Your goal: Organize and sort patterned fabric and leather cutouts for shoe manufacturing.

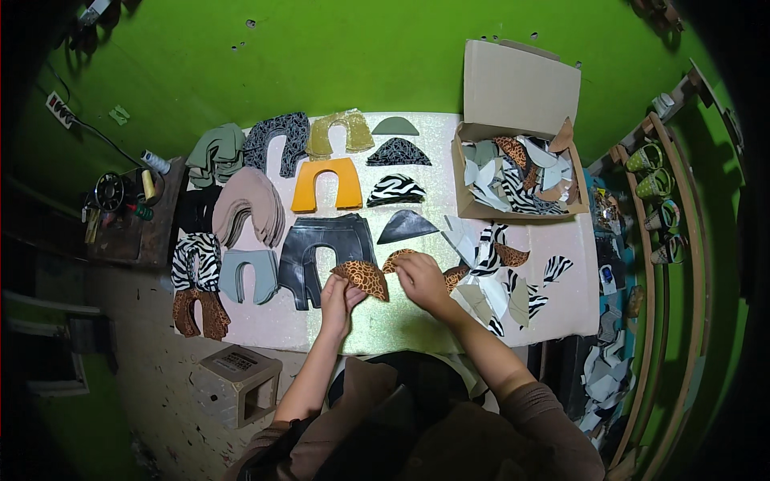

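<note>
My left hand [340, 299] grips brown leopard-print half-moon pieces [365, 279] by their left end, above the table. To its right, my right hand [423, 278] pinches another leopard-print piece [396, 260] between thumb and fingers. Beyond my hands, half-moon piles stand in a column: black [407, 228], zebra-print [396, 190], dark patterned [399, 152] and green [395, 126]. Close to my left hand lies a stack of black U-shaped pieces [359, 234]. Loose scraps [493, 293] in zebra, white and leopard print are spread right of my right hand.
More U-shaped stacks, such as orange [305, 192] and pink [241, 200], cover the table's left side. An open cardboard box [513, 211] full of scraps stands at the back right. Shoes hang on a wooden rack [658, 132]. A sewing-type bench [148, 232] adjoins the left.
</note>
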Available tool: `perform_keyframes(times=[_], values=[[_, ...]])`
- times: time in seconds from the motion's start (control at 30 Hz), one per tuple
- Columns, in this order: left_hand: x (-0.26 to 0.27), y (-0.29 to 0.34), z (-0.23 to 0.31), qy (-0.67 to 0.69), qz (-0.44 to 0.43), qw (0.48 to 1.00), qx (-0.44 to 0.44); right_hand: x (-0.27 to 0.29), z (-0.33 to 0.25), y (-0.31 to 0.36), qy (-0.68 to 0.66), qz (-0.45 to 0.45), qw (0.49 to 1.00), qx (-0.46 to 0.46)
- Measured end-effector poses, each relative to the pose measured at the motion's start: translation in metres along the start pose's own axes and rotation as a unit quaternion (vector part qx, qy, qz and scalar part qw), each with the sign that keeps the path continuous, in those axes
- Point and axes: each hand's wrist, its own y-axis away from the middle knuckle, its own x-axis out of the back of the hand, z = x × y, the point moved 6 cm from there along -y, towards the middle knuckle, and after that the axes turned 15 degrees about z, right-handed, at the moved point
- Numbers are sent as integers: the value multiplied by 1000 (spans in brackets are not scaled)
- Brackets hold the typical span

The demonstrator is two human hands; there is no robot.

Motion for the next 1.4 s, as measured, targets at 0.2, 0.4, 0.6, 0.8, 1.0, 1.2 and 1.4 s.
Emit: perform_keyframes(times=[0.2, 0.4, 0.6, 0.8, 1.0, 1.2, 1.4], values=[[-13, -3, -19, 3, -68, 997, 20, -14, 16, 15, -332, -47, 845, -416], [-25, 7, -23, -71, -81, 993, 37, -19, 19, 38, -416, -107, 777, -460], [-19, 2, -25, -86, -113, 990, 2, 6, 35, 23, -254, -113, 858, -433], [-12, -2, -7, -71, -69, 995, -13, 23, 65, -12, -62, -96, 956, -271], [0, -11, -4, -42, -23, 999, -11, -7, 60, -33, 59, -227, 960, -155], [0, -8, -3, -41, -10, 999, -2, -18, 54, -31, 143, -256, 950, -112], [-9, -4, -5, -46, -3, 999, -5, 2, 32, -28, 77, -98, 986, -110]])
